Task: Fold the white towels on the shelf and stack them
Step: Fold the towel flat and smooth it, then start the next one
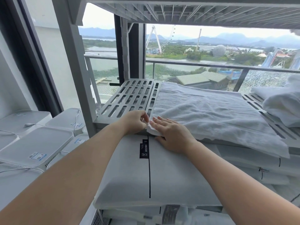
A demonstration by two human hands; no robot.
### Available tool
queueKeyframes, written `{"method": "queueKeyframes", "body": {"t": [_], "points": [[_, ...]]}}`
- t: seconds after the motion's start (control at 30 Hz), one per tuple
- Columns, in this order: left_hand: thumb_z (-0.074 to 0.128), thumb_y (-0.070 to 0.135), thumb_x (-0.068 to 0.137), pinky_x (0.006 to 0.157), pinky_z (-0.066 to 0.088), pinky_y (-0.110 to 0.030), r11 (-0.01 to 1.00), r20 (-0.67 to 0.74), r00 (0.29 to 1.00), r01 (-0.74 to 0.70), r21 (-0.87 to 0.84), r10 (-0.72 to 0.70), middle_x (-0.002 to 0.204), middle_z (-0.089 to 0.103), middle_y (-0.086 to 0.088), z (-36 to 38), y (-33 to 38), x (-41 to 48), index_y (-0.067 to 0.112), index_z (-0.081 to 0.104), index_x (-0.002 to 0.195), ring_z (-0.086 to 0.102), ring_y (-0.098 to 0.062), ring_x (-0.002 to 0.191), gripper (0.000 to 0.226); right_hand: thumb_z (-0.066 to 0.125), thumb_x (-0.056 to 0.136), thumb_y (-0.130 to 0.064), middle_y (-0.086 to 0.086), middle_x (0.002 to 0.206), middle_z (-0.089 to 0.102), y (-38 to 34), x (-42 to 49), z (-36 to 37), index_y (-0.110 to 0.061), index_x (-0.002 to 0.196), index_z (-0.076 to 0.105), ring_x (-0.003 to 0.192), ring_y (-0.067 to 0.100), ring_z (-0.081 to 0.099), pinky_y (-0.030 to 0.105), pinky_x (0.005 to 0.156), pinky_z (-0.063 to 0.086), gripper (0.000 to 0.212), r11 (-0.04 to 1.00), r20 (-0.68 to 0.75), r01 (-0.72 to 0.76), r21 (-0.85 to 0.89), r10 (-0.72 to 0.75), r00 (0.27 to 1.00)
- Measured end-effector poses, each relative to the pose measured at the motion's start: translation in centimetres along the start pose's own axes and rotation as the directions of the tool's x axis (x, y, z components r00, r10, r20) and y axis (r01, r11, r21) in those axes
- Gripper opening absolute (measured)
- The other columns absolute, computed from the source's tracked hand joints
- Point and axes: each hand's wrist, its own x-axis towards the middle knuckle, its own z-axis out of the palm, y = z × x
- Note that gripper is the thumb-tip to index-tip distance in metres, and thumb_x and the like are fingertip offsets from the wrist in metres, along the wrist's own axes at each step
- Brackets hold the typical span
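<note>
A white towel (209, 112) lies spread flat across the grey slotted shelf (129, 98), its near edge hanging a little over the shelf's front. My left hand (134, 122) pinches the towel's near left corner between thumb and fingers. Right beside it, my right hand (172, 135) lies palm down on that same corner, fingers straight and together. At the right end of the shelf sits a heap of more white towels (282, 104), loosely bunched.
An upper slotted shelf (194, 13) hangs low overhead, and a grey upright post (76, 75) stands at the left. Packed grey pillows (146, 172) are stacked below the shelf. White lidded boxes (37, 143) fill the lower left. A window and balcony rail lie behind.
</note>
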Motion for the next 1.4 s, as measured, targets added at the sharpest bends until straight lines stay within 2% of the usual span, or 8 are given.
{"method": "queueKeyframes", "body": {"t": [0.1, 0.17, 0.3, 0.43, 0.6, 0.87, 1.27, 1.4], "points": [[0.059, 0.010, 0.085, 0.063, 0.037, -0.019, 0.998, -0.036, 0.998, -0.056, 0.041, 0.058, 0.084, 0.055, 0.017, -0.1, 0.3, 0.0, 0.029, 0.062, 0.100, 0.052, -0.005, 0.071, 0.025, 0.039, 0.103, -0.037, -0.003, 0.161, 0.029, -0.2, 0.2, -0.3, -0.026, 0.156, 0.030, 0.151, 0.012, 0.020, 0.034, 0.124, 0.017, 0.055, 0.999, 0.011, -0.012, 0.042, 0.012, 1.000], [0.057, 0.010, 0.083, 0.060, 0.038, -0.022, 0.993, -0.031, 0.996, -0.077, 0.085, 0.080, 0.076, 0.052, 0.015, -0.1, 0.7, 0.1, 0.032, 0.065, 0.092, 0.051, -0.008, 0.065, 0.025, 0.039, 0.103, -0.034, -0.001, 0.161, 0.030, -0.3, 0.3, -0.4, -0.023, 0.155, 0.032, 0.151, 0.014, 0.019, 0.035, 0.123, 0.018, 0.054, 0.997, 0.034, -0.026, 0.072, 0.023, 0.999], [0.052, 0.013, 0.085, 0.082, 0.047, -0.030, 0.959, -0.021, 0.991, -0.119, 0.257, 0.129, 0.101, 0.057, 0.010, 0.0, 1.5, 0.5, 0.032, 0.064, 0.077, 0.056, -0.014, 0.093, 0.024, 0.058, 0.095, -0.044, 0.004, 0.155, 0.042, 0.2, -0.2, -1.8, -0.015, 0.139, 0.055, 0.148, 0.017, 0.028, 0.042, 0.113, 0.039, 0.053, 0.995, -0.011, -0.099, -0.006, 0.099, 0.995], [0.044, 0.013, 0.088, 0.083, 0.054, -0.038, 0.932, -0.136, 0.978, -0.101, 0.348, 0.157, 0.111, 0.061, 0.010, 0.6, 2.8, 1.3, 0.027, 0.065, 0.068, 0.060, -0.015, 0.097, 0.032, 0.068, 0.085, -0.049, 0.005, 0.149, 0.047, 1.7, -2.0, -3.4, -0.015, 0.133, 0.058, 0.144, 0.022, 0.035, 0.043, 0.111, 0.040, 0.060, 0.984, 0.029, -0.126, -0.123, 0.131, 0.991], [0.049, 0.012, 0.090, 0.076, 0.050, -0.033, 0.919, -0.134, 0.945, -0.247, 0.306, 0.298, 0.104, 0.062, 0.006, 3.2, 6.0, 3.1, 0.026, 0.066, 0.083, 0.061, -0.017, 0.095, 0.024, 0.066, 0.086, -0.046, 0.004, 0.153, 0.041, 4.2, -6.1, -4.5, -0.014, 0.145, 0.045, 0.145, 0.023, 0.032, 0.040, 0.114, 0.032, 0.071, 0.946, 0.030, -0.277, -0.168, 0.286, 0.958], [0.060, 0.036, 0.096, 0.094, 0.042, -0.032, 0.897, 0.001, 0.914, -0.400, 0.189, 0.407, 0.132, 0.060, -0.003, 9.2, 11.1, 4.6, 0.024, 0.060, 0.124, 0.057, -0.025, 0.118, 0.031, 0.057, 0.088, -0.027, 0.005, 0.155, 0.039, 7.6, -11.9, -5.6, -0.019, 0.152, 0.035, 0.144, 0.025, 0.032, 0.041, 0.117, 0.029, 0.069, 0.824, -0.011, -0.552, -0.127, 0.555, 0.832], [0.076, 0.063, 0.076, 0.105, 0.038, -0.030, 0.844, 0.144, 0.877, -0.480, 0.237, 0.458, 0.147, 0.050, 0.004, 14.4, 19.4, 6.0, 0.030, 0.053, 0.136, 0.048, -0.018, 0.131, 0.072, 0.055, 0.088, -0.016, 0.003, 0.160, 0.032, 14.8, -19.6, -6.6, -0.025, 0.155, 0.030, 0.149, 0.019, 0.024, 0.036, 0.122, 0.018, 0.072, 0.796, -0.027, -0.604, -0.044, 0.603, 0.797], [0.080, 0.056, 0.075, 0.109, 0.038, -0.032, 0.818, 0.175, 0.874, -0.486, 0.306, 0.454, 0.148, 0.049, 0.004, 17.0, 22.0, 6.1, 0.027, 0.054, 0.136, 0.047, -0.019, 0.134, 0.072, 0.065, 0.088, -0.035, 0.002, 0.154, 0.042, 17.3, -22.3, -7.2, -0.026, 0.148, 0.043, 0.144, 0.022, 0.035, 0.038, 0.120, 0.021, 0.065, 0.834, -0.051, -0.552, -0.011, 0.551, 0.833]]}}
